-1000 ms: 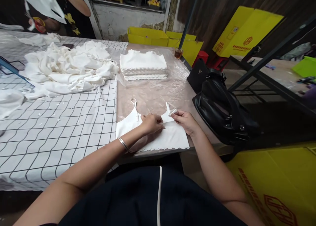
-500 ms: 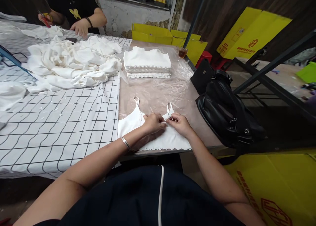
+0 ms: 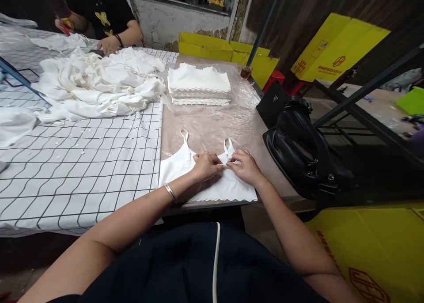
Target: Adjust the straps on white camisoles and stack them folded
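Observation:
A white camisole (image 3: pixel 177 167) with thin looped straps and a wavy hem lies flat at the table's near edge. Over its neckline, my left hand (image 3: pixel 208 166) is closed, its fingertips pinching the edge of the cloth. Close beside it, my right hand (image 3: pixel 245 166) pinches the camisole at the base of the right strap (image 3: pixel 228 146). The fingertips of both hands almost meet, and the small part between them is too fine to make out. The left strap (image 3: pixel 184 136) lies loose on the table, forming a loop.
Beyond the camisole sits a neat stack of white garments (image 3: pixel 198 83). A loose heap of white cloth (image 3: pixel 99 84) covers the checked tablecloth (image 3: pixel 109 161). To the right are a black bag (image 3: pixel 298 148) and a glass (image 3: pixel 246 71). Across the table, a person (image 3: pixel 102 20) holds scissors (image 3: pixel 66 24).
Both hands stay at the neckline with only slight finger movement; my right hand has shifted a little. The person opposite has moved the hand near the heap slightly.

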{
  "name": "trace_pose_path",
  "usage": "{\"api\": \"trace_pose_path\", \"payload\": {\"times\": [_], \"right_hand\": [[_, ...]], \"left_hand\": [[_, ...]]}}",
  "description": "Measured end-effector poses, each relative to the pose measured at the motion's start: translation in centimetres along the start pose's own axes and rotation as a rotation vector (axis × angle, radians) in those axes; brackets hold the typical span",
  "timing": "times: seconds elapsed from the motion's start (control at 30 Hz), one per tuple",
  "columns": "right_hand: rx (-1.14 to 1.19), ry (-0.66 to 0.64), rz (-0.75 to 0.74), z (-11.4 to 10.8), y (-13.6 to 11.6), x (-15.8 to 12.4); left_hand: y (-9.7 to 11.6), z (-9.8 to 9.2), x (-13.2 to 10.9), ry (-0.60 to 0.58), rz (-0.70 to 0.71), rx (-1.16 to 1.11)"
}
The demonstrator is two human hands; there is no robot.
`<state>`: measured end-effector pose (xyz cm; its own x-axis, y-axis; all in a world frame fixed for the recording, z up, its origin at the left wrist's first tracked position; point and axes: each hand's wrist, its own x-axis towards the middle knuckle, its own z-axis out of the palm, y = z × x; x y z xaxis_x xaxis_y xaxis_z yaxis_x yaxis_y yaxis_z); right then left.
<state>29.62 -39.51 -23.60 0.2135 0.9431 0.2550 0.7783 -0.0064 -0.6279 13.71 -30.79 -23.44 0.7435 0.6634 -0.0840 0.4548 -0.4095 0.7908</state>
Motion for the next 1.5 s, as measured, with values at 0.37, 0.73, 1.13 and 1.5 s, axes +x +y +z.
{"api": "trace_pose_path", "payload": {"times": [0.37,0.73,1.13,1.5], "right_hand": [[0.104,-0.040,0.087,-0.2,-0.6,0.2],[1.177,0.010,0.747,-1.9,-0.6,9.3],[0.187,-0.142,0.684,-4.1,-0.6,11.8],[-0.212,-0.216,0.626,-4.6,-0.1,-5.9]], "left_hand": [[0.0,0.8,-0.6,0.026,0.080,0.218],[-1.3,3.2,-5.0,-0.047,0.636,0.613],[-4.2,-2.9,-10.0,0.358,0.117,0.581],[-5.6,-5.8,-12.8,0.335,-0.330,0.563]]}}
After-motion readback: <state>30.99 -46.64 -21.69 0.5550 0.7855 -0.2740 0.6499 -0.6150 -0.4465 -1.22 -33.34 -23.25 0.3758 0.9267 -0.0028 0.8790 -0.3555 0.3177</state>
